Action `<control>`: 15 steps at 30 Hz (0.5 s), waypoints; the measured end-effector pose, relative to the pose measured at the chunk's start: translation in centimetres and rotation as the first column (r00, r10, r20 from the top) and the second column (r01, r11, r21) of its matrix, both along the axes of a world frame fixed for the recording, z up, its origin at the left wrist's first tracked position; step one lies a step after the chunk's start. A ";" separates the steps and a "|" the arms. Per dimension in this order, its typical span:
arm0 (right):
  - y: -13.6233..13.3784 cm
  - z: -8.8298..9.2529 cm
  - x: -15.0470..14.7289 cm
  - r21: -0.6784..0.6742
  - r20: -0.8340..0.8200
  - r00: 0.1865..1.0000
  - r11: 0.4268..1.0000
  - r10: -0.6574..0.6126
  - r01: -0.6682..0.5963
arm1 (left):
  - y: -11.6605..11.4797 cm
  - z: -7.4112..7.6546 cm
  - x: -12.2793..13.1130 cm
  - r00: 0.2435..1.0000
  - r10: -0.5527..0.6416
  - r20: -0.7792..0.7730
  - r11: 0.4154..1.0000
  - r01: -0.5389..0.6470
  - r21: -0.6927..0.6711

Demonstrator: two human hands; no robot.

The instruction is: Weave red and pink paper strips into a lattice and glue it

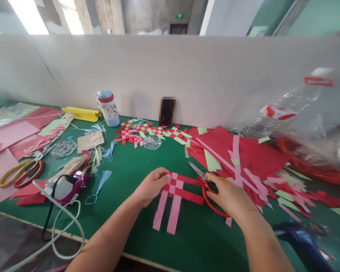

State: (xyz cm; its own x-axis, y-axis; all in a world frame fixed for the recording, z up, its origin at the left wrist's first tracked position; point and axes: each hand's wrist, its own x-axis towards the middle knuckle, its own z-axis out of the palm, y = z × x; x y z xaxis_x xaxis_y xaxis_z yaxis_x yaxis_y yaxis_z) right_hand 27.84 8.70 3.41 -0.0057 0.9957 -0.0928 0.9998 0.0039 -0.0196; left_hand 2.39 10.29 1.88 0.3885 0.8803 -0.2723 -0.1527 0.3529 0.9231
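My left hand point(153, 185) pinches the upper left corner of a small woven paper piece point(174, 184) in red and pink. Two pink strips hang down from its checkered part, and two red strips stretch out to the right. My right hand point(229, 194) is closed around scissors point(205, 179) with a red and a yellow handle. Their blades point up and left, just above the upper red strip. The red handle loop lies close to the ends of the red strips; whether they touch, I cannot tell.
Red paper sheets point(249, 155) and cut scraps lie to the right, near a plastic bottle point(283, 105) and a blurred blue tool point(303, 241). Finished-looking woven pieces point(158, 131) and a bead dish point(152, 142) sit behind. Leftward are other scissors point(28, 170), a tassel point(102, 183) and a white cable point(65, 211).
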 end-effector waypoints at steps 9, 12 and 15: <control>-0.3 1.8 -0.6 0.294 -0.122 0.985 0.953 0.120 -0.080 | -0.1 0.2 0.5 1.000 -0.015 0.000 0.999 0.015 0.035; -0.6 2.8 -2.6 0.569 -0.233 0.919 0.811 0.317 -0.135 | -0.1 -0.1 0.6 1.000 -0.005 -0.004 0.999 0.005 0.051; -1.1 4.1 -4.4 0.757 -0.282 0.883 0.652 0.375 -0.035 | 0.0 -0.4 0.6 0.999 0.023 -0.045 0.997 -0.019 0.071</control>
